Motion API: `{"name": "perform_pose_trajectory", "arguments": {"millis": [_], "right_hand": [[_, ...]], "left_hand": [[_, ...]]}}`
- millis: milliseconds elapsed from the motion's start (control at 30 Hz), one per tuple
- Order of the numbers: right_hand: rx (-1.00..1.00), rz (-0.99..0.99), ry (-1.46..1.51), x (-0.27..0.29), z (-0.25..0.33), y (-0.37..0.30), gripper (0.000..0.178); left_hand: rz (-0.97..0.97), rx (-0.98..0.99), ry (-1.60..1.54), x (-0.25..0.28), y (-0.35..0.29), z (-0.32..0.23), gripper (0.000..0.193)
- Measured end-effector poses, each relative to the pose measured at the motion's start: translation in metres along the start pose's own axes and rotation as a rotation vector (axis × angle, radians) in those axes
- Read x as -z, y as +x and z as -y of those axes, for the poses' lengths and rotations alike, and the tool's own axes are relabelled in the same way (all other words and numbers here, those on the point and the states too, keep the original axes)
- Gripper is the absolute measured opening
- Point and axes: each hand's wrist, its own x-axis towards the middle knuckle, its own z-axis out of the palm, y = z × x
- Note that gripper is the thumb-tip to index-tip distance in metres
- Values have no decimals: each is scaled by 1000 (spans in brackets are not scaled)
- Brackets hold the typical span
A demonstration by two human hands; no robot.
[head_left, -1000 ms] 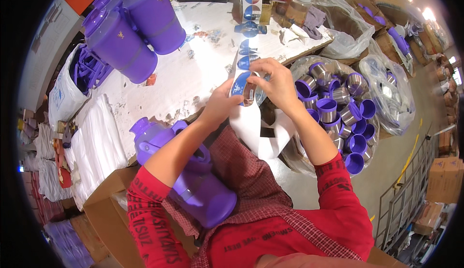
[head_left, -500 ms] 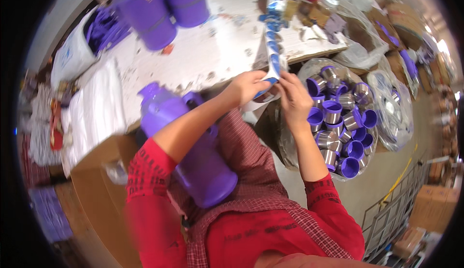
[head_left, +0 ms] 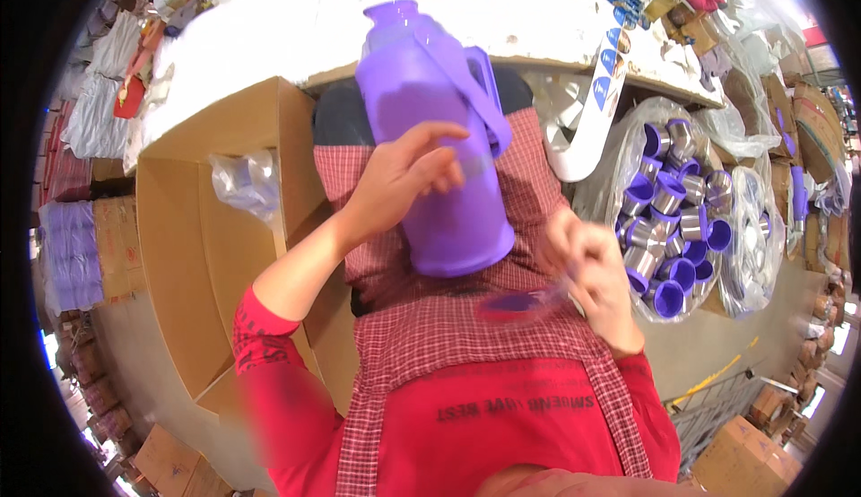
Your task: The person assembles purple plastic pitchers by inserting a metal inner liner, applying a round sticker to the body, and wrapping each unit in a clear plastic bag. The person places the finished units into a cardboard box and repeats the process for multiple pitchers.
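A purple thermos flask (head_left: pixel 453 219) with a side handle and a strap leans across my lap, its neck toward the table. My left hand (head_left: pixel 404 174) lies over the middle of its body, fingers stretched out; whether the fingertips touch it is hard to tell. My right hand (head_left: pixel 587 268) pinches a thin oval sticker (head_left: pixel 520 304), partly see-through and smeared by motion, just past the base of the flask. A strip of blue and white stickers (head_left: pixel 605 84) hangs over the table edge, its bare white backing curling near my right knee.
An open cardboard box (head_left: pixel 206 273) with clear plastic inside stands at my left. At right, a plastic bag (head_left: pixel 605 201) holds several steel cups with purple rims (head_left: pixel 668 192). The white table (head_left: pixel 269 39) runs ahead, cluttered at its right end.
My hands have left the sticker strip and come back toward my lap. The right one now carries a sticker; the left has moved over the flask, which stands more upright in view.
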Motion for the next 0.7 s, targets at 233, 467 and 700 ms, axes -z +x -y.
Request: {"name": "perform_pose_trajectory", "arguments": {"millis": [233, 467, 700], "right_hand": [[-22, -164, -441, 5, -58, 49, 13], [20, -215, -557, 16, -67, 52, 13], [8, -241, -573, 15, -73, 55, 13]], "left_hand": [[-93, 94, -59, -15, -75, 23, 55], [-183, 165, 98, -16, -75, 37, 67], [-214, 148, 68, -12, -78, 43, 67]]}}
